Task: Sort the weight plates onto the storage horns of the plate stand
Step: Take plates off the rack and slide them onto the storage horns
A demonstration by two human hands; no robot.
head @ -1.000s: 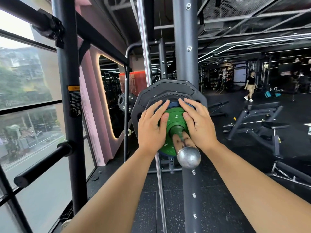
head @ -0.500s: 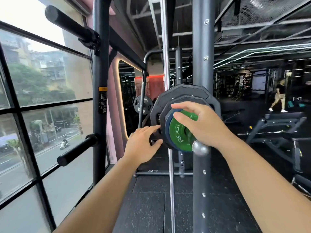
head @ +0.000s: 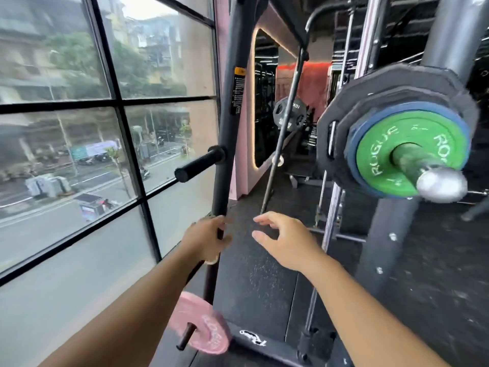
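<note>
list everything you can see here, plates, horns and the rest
green plate: 1, green, outermost on right horn
blue plate: 1, blue, just behind it
black plates: 2 at least, black, behind the blue
right horn: 1, silver-capped, on grey upright
empty horn: 1, black, on black upright by window
pink plate: 1, pink, low peg by black upright
far plate: 1, black, rack beyond
left grip: 1, bare, before black upright, holding nothing
right grip: 1, bare, open above floor
</note>
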